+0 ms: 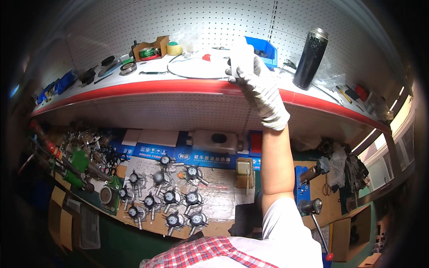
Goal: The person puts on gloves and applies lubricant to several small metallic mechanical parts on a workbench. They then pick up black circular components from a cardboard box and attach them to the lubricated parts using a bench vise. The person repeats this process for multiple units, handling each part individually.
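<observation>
The fingers (pixel 245 73) of the gloved right hand (pixel 262 96) curl around a white object (pixel 241 52), grasping it at the front of the shelf (pixel 178 87); glare washes out its outline, and whether it touches the shelf surface cannot be told. The wrist crosses the shelf's red front edge, which bows from side to side. Just behind the knuckles, on the right, a blue bin (pixel 273 57) crowds the hand, while farther right there is open room along the edge before a tall black cylinder (pixel 309 60) standing near the rim. To the left, a thin hoop (pixel 192 77) lies close to the edge, a small red piece (pixel 206 57) inside its curve; beyond it sit a yellow tape roll (pixel 174 48) and an open cardboard box (pixel 159 43). Below, the bare forearm (pixel 278 165) passes over the tabletop (pixel 219 207), between a rectangular tin (pixel 244 168) on its left and a blue-based lever device (pixel 303 187) on its right. Round metal parts (pixel 171 196) with dark caps cluster farther left, well apart from the arm.
</observation>
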`<state>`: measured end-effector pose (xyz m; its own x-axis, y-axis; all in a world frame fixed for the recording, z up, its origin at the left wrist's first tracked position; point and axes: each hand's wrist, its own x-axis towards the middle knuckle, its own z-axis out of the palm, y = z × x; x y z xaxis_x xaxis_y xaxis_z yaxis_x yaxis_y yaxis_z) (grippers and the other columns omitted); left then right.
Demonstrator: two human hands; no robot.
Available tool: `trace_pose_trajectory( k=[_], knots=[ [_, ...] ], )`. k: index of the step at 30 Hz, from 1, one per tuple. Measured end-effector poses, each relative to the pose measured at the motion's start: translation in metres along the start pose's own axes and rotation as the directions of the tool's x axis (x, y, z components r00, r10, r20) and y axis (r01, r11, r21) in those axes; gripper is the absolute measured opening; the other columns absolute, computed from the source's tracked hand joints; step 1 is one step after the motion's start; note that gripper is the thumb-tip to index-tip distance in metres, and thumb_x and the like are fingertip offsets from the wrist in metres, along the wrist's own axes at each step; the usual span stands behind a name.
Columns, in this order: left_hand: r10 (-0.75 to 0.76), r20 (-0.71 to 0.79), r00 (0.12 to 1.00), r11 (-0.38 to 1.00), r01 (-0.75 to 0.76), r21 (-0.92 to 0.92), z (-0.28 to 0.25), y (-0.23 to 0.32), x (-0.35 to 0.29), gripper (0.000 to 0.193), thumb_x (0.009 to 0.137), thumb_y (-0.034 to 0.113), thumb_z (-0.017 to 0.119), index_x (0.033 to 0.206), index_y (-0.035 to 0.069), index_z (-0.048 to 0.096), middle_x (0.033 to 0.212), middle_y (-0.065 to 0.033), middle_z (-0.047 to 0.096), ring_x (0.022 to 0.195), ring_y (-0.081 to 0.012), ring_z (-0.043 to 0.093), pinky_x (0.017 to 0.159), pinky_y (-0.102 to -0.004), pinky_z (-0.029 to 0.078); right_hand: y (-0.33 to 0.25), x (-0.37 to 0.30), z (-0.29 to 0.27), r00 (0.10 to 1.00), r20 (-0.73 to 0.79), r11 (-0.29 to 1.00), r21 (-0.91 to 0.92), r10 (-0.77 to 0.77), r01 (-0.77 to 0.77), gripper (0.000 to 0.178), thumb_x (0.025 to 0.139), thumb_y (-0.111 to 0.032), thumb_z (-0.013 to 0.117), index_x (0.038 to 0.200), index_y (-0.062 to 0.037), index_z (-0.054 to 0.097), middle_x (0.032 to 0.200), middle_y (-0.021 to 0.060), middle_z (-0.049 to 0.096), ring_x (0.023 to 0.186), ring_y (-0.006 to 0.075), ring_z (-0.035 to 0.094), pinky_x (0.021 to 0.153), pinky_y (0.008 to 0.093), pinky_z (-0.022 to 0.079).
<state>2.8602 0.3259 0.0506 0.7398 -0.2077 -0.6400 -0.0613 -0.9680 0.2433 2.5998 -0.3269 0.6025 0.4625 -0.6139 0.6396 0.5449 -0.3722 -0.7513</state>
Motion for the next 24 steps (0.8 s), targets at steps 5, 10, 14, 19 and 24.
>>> trace_pose_trajectory(
  k=[5,10,14,19,24],
  knots=[
    [-0.006,-0.037,0.999,1.000,0.007,0.003,0.010,-0.030,-0.006,0.032,0.098,0.034,0.056,0.106,0.004,0.065,0.097,-0.0230,0.069,0.089,-0.0417,0.066,0.077,-0.0489,0.054,0.015,-0.008,0.026,0.999,0.047,1.000,-0.003,0.011,-0.011,0.043,0.096,-0.021,0.067,0.132,-0.0027,0.050,0.108,0.0106,0.070,0.100,0.0158,0.066,0.092,0.0305,0.053],
    [0.149,-0.168,0.974,0.985,-0.130,0.116,0.005,-0.090,-0.006,0.033,0.098,0.034,0.055,0.106,0.004,0.065,0.097,-0.0248,0.069,0.090,-0.0444,0.066,0.078,-0.0507,0.054,0.033,-0.041,0.057,0.992,-0.024,0.989,0.078,0.124,-0.122,0.052,0.093,-0.022,0.071,0.135,0.0013,0.050,0.118,0.0123,0.061,0.104,0.0237,0.066,0.093,0.0357,0.054],
    [0.307,-0.369,0.878,0.931,-0.356,-0.074,-0.042,-0.009,0.023,0.028,0.097,0.029,0.058,0.101,0.003,0.065,0.101,-0.0241,0.069,0.097,-0.0429,0.065,0.083,-0.0483,0.052,0.057,-0.098,0.091,0.913,-0.106,0.919,0.060,0.393,-0.389,0.051,0.097,-0.019,0.066,0.139,0.0001,0.047,0.117,0.0144,0.064,0.103,0.0225,0.066,0.085,0.0321,0.055],
    [0.499,-0.646,0.578,0.776,-0.630,0.035,-0.121,0.115,0.100,0.025,0.095,0.020,0.059,0.113,0.002,0.064,0.106,-0.0200,0.067,0.099,-0.0388,0.063,0.091,-0.0455,0.049,0.085,-0.179,0.135,0.827,-0.307,0.870,0.007,0.471,-0.492,0.059,0.091,-0.022,0.073,0.136,0.0029,0.044,0.107,0.0159,0.062,0.094,0.0235,0.066,0.074,0.0355,0.057],
    [0.814,-0.223,0.537,0.581,-0.739,0.341,-0.177,0.237,0.133,0.023,0.089,0.014,0.059,0.110,0.010,0.068,0.097,-0.0140,0.070,0.097,-0.0328,0.066,0.086,-0.0456,0.052,0.111,-0.243,0.183,0.675,-0.439,0.779,0.101,0.593,-0.619,0.053,0.091,-0.021,0.073,0.133,-0.0038,0.045,0.106,0.0143,0.061,0.090,0.0227,0.063,0.073,0.0342,0.052]
  ],
)
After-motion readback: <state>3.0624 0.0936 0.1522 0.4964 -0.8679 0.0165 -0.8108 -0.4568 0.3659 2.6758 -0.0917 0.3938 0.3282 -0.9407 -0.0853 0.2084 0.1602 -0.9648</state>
